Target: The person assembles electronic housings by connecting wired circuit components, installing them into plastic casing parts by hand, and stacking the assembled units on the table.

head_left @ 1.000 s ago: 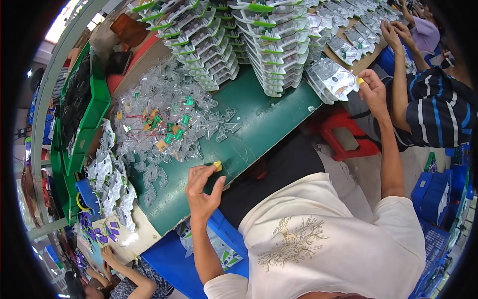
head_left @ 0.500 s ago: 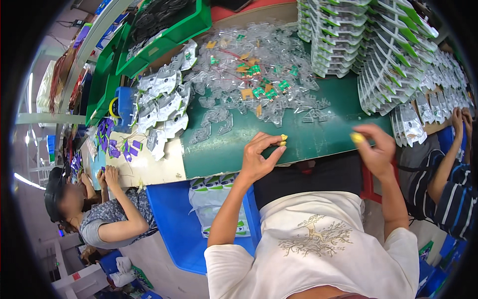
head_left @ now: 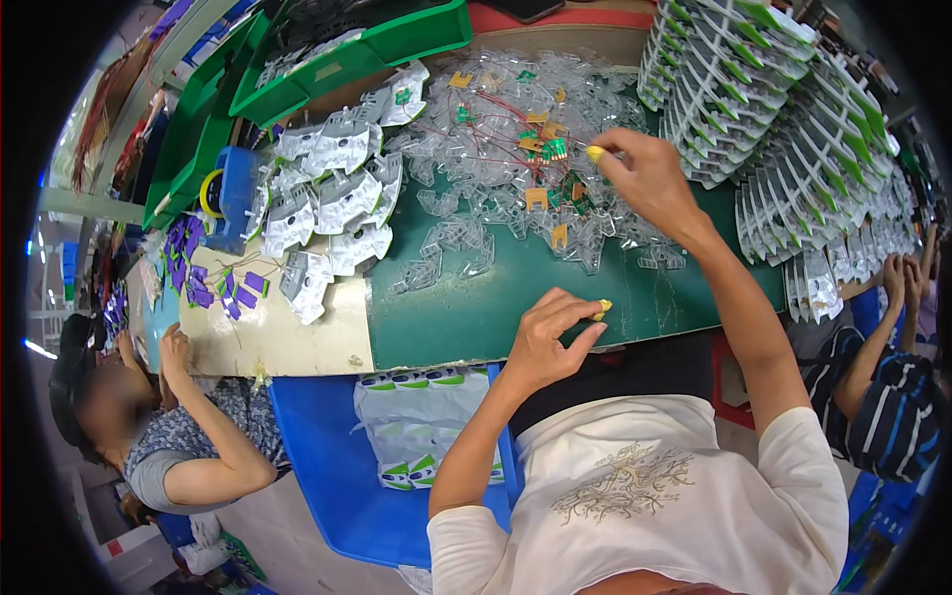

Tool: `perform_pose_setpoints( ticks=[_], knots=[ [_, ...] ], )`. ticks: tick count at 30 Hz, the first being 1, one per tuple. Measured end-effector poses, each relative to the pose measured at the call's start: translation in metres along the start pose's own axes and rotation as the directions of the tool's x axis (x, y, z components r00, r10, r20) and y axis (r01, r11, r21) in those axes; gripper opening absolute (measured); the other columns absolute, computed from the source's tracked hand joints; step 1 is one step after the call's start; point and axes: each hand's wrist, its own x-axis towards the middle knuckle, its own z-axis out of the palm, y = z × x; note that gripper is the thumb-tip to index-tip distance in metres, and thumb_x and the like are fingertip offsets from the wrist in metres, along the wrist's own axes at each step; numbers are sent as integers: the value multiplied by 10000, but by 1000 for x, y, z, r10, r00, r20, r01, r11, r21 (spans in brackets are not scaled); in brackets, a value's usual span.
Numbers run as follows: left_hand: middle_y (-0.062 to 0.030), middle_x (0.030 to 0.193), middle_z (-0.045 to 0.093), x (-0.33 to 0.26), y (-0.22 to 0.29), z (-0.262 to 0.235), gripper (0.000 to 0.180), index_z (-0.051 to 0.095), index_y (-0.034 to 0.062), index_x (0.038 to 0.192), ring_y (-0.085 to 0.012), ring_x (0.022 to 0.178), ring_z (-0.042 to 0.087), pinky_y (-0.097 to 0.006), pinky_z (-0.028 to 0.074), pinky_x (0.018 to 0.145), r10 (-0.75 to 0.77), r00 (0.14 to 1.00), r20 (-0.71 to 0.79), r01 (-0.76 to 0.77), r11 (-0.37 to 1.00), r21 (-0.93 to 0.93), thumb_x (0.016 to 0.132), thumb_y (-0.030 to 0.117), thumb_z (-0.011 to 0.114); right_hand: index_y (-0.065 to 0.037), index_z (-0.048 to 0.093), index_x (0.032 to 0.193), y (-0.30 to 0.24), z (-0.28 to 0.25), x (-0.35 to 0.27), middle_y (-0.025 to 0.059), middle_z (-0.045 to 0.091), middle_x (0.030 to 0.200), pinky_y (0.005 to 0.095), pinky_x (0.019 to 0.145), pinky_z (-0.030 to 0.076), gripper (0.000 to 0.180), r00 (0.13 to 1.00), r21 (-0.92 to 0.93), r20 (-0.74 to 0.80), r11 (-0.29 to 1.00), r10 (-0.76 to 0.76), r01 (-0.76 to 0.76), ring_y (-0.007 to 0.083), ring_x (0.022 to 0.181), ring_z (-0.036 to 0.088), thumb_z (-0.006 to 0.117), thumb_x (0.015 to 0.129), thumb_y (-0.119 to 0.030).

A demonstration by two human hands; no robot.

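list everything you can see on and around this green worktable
green table mat: one, under both hands
loose clear plastic blister shells: a pile, uncountable, mid table
small orange and green parts with red wires: several, in that pile
stacked clear blister trays: many stacks, far right
filled grey-white blister packs: about a dozen, left of pile
green plastic bins: several, far left
blue chair: one, near left
co-workers: one at left, arms at right
left hand: at mat's near edge
right hand: in the pile
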Motion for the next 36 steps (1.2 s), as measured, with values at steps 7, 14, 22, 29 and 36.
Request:
perform_pose_setpoints(
  ticks=[7, 14, 22, 29, 36],
  knots=[
    [-127, 888, 698, 2, 3, -3, 174, 699, -20, 1000, -211, 804, 657, -303, 521, 730, -174, 981, -82, 163, 979, -120, 829, -3, 719, 13, 694, 960, -32, -31, -53, -34, 578, 667, 203, 510, 384, 142, 974, 253, 153, 946, 166, -201, 6, 594, 492, 641, 920, -113],
    [-52, 1062, 629, 28, 35, -16, 348, 516, -19, 1321, -124, 945, 615, -281, 507, 830, -470, 879, -86, 309, 696, -648, 1009, 127, 563, 21, 701, 825, -43, -63, -108, 55, 633, 710, 240, 529, 369, 153, 950, 313, 311, 945, -3, -100, 96, 595, 515, 576, 740, 45],
    [-48, 1016, 670, 28, 51, -3, 210, 639, -23, 1131, -107, 904, 635, -254, 518, 824, -491, 871, -7, 365, 659, -658, 952, 87, 651, 32, 702, 838, -25, -77, -134, 35, 642, 750, 201, 481, 357, 146, 957, 403, 289, 910, -23, -100, 28, 539, 471, 589, 750, 54],
    [-55, 1010, 683, 26, 50, 10, 194, 664, -21, 1067, -89, 899, 633, -230, 514, 812, -305, 942, -144, 223, 884, -412, 878, -41, 700, 22, 677, 994, -38, -59, -128, 64, 646, 790, 277, 608, 502, 189, 979, 429, 203, 897, 20, -107, 119, 689, 613, 681, 805, 9],
    [-41, 947, 675, 23, 59, 11, 193, 693, -12, 1012, -91, 849, 626, -244, 517, 781, -398, 896, -194, 292, 861, -416, 831, 6, 759, -1, 652, 874, -55, -48, -116, 50, 560, 723, 282, 467, 330, 104, 982, 308, 188, 951, -30, -30, 102, 504, 420, 665, 770, 0]
  ],
)
